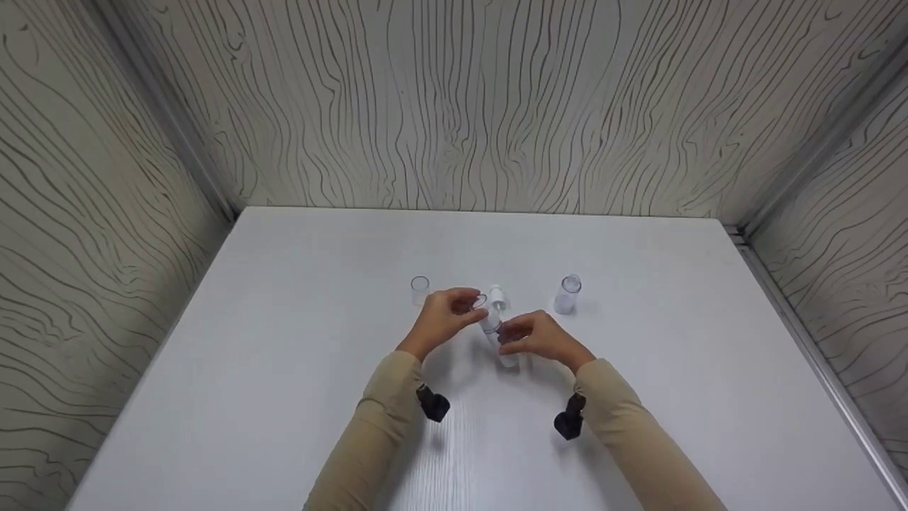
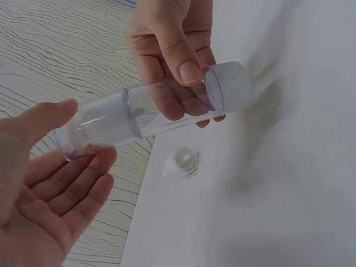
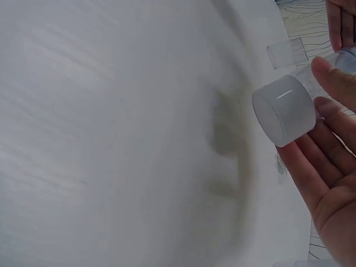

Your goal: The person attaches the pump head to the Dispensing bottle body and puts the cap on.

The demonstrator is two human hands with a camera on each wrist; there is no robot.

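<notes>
The left hand [image 1: 441,319] pinches the clear end of a bottle [image 2: 108,121], tilted above the surface [image 1: 298,319]; the right hand [image 1: 545,336] grips it near its white base [image 2: 232,86]. The left wrist view reveals a white inner section [image 2: 114,119]; the head view, two clear cylinders [image 1: 567,298] farther out.

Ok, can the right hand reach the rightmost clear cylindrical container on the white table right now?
Probably yes: nothing visible stands between the right hand and the container. But that hand grips the clear plastic tube with a white end, so it likely needs freeing first.
</notes>
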